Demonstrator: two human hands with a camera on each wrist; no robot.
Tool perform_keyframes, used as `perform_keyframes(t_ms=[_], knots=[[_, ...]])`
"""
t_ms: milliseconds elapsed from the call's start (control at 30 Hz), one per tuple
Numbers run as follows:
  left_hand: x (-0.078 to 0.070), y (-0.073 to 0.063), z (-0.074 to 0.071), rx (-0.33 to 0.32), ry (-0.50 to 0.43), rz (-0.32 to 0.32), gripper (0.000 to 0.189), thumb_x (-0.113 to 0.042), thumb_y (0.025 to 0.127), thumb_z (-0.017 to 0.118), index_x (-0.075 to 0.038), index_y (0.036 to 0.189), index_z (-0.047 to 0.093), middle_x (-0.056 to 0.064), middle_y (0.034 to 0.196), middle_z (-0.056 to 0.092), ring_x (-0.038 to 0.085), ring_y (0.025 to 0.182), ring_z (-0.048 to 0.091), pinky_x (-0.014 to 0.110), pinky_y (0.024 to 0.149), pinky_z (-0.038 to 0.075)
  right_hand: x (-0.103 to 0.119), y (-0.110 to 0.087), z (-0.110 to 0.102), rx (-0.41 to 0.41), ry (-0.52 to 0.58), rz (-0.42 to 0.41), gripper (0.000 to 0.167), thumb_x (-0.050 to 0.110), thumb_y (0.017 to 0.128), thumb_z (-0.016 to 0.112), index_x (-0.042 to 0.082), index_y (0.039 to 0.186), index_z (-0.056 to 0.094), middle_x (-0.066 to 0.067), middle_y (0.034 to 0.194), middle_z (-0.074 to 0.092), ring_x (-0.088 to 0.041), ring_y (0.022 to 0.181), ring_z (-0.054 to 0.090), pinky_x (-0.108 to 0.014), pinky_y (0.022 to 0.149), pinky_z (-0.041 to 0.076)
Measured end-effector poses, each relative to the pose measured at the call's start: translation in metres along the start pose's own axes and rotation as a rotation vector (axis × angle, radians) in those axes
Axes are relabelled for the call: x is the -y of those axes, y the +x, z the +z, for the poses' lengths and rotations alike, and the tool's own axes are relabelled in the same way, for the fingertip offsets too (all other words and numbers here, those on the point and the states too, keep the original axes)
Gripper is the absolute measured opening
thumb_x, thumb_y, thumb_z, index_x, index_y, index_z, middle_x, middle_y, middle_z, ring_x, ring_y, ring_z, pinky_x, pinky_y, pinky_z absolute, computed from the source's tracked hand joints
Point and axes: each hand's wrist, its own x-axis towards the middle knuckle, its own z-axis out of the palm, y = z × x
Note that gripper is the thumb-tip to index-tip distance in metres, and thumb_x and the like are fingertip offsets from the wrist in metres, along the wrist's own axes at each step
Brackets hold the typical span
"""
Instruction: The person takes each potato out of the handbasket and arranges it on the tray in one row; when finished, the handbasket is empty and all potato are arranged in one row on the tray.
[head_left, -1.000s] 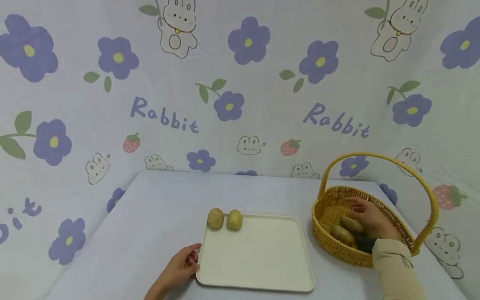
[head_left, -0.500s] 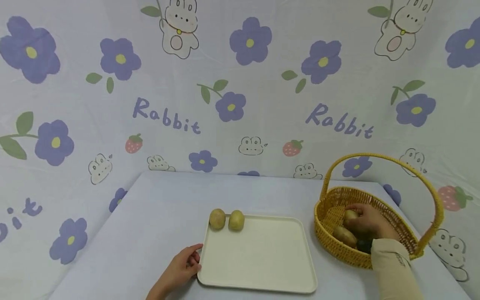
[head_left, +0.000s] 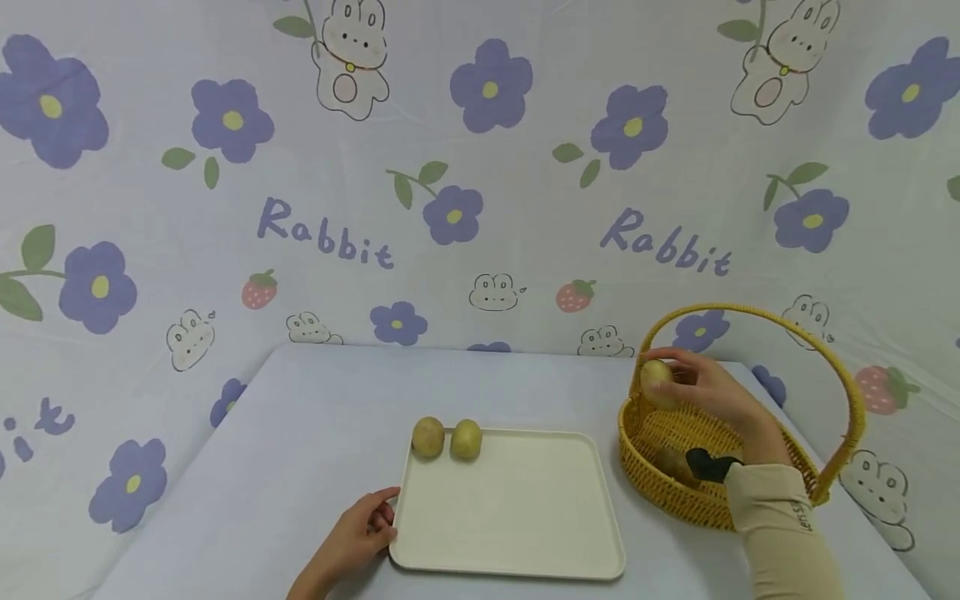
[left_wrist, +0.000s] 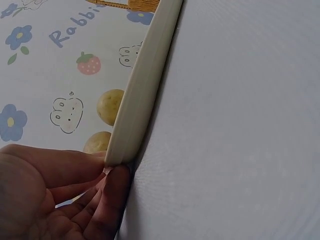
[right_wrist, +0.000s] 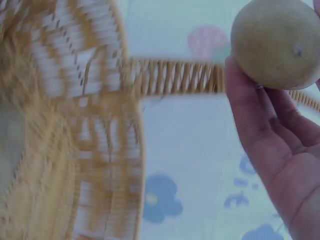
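Observation:
My right hand (head_left: pixel 723 398) grips a potato (head_left: pixel 657 385) above the far left rim of the yellow wicker basket (head_left: pixel 660 497). In the right wrist view the fingers curl round this round potato (right_wrist: pixel 277 45), beside the basket's handle. Another potato (head_left: pixel 675 465) lies in the basket, partly hidden by the wrist and its black strap. At the left, my left hand (head_left: pixel 352 533) pinches the near left edge of a cream tray (head_left: pixel 517 508) between thumb and fingers. Two potatoes (head_left: pixel 428 437) sit side by side at the tray's far left corner.
The basket's tall arched handle (head_left: pixel 843 375) rises over its right part, close to the right forearm. A white cloth covers the table (head_left: pixel 300 433). Behind it hangs a backdrop (head_left: pixel 495 250) printed with flowers and rabbits.
My right hand has taken hold of a potato inside the basket and lifted it up and to the left, to the basket's rim. The left hand stays at the tray's edge.

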Motion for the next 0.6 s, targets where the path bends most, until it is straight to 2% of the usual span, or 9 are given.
perform_keyframes(t_ms=[167,333,533,600], knots=[[0.003,0.000,0.000,0.002,0.001,-0.003,0.052,0.008,0.080,0.060,0.014,0.128,0.044,0.010,0.092,0.051,0.004,0.073,0.049,0.020,0.059,0.048,0.006,0.014,0.023,0.002,0.096,-0.046,0.042,0.013,0.092,0.058,0.006,0.132,0.048,-0.021,0.118,0.053,-0.017,0.099,0.058,-0.029,0.077,0.050],[0.004,0.000,-0.001,0.002,-0.018,-0.013,0.052,0.008,0.080,0.060,0.014,0.128,0.043,0.010,0.093,0.052,0.004,0.073,0.049,0.020,0.059,0.048,0.008,0.027,0.059,-0.006,0.164,0.014,0.043,0.020,0.092,0.059,0.010,0.132,0.047,-0.021,0.120,0.054,-0.021,0.101,0.057,-0.032,0.081,0.049],[0.001,-0.001,-0.002,0.011,-0.051,0.003,0.053,0.006,0.080,0.061,0.014,0.129,0.042,0.011,0.093,0.052,0.005,0.073,0.050,0.021,0.058,0.048,0.003,0.041,0.104,-0.015,0.239,0.050,0.042,0.018,0.093,0.057,0.004,0.131,0.046,-0.025,0.114,0.054,-0.024,0.097,0.058,-0.034,0.081,0.052],[0.001,-0.002,-0.002,0.011,-0.042,0.003,0.052,0.006,0.080,0.061,0.014,0.129,0.043,0.011,0.093,0.052,0.005,0.073,0.049,0.020,0.059,0.048,0.003,0.046,0.118,-0.036,0.252,0.104,0.042,0.018,0.092,0.058,0.003,0.130,0.047,-0.025,0.110,0.055,-0.023,0.094,0.059,-0.034,0.079,0.053]])
